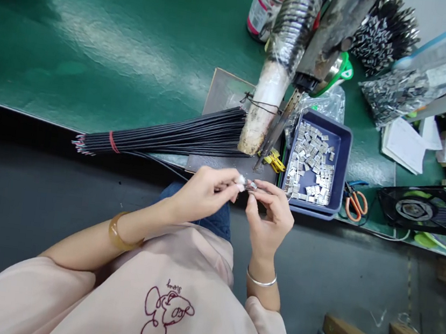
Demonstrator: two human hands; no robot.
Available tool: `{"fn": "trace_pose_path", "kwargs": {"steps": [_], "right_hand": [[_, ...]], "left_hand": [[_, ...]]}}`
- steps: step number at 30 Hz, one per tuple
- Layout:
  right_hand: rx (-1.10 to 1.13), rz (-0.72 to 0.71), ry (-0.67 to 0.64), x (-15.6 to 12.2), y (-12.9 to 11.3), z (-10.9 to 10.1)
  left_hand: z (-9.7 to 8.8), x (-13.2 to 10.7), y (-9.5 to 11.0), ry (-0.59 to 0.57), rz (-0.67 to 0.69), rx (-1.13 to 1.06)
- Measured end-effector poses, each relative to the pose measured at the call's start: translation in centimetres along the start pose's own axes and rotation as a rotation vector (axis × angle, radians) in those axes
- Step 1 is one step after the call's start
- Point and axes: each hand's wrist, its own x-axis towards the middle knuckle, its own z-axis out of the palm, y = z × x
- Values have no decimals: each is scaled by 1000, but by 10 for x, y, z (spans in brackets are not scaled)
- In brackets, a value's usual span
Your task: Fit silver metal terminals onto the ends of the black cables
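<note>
My left hand (208,192) is closed in a pinch on the end of a black cable (162,164), which runs back from it toward the left. A small white scrap (241,182) shows at its fingertips; its kind is unclear. Facing it, my right hand (272,211) pinches a small shiny metal connector (251,185) against the cable end. The fingers hide most of where the two meet. Just above my hands hangs a soldering iron (279,128), tip downward. A bundle of black cables (170,133), tied with a red band, lies behind my left hand.
A blue tray (342,165) of metal connectors stands right of my hands. Beside the iron hangs a taped hose (268,91). Yellow-handled cutters (277,162) lie close by. Orange-handled pliers (356,205) and a black fan (421,209) are farther right along the green table (121,30).
</note>
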Motion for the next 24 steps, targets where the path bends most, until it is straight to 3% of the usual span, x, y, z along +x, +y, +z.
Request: {"fn": "trace_pose_path", "kwargs": {"steps": [3, 7, 12, 15, 17, 19, 24], "right_hand": [[-51, -106, 120, 0, 0, 0], [-42, -256, 176, 3, -3, -2], [-264, -390, 122, 5, -1, -1], [-183, -257, 137, 8, 4, -3], [-79, -137, 85, 9, 6, -4], [-31, -110, 27, 10, 8, -5], [-196, -335, 6, 11, 10, -2]], "left_hand": [[-7, 7, 3, -65, -207, -314], [-5, 16, 3, -21, -314, -437], [3, 21, 2, 33, -304, -419], [3, 21, 2, 43, -295, -373], [2, 21, 2, 58, -287, -344], [1, 21, 4, 63, -274, -322], [2, 23, 5, 84, -274, -315]]}}
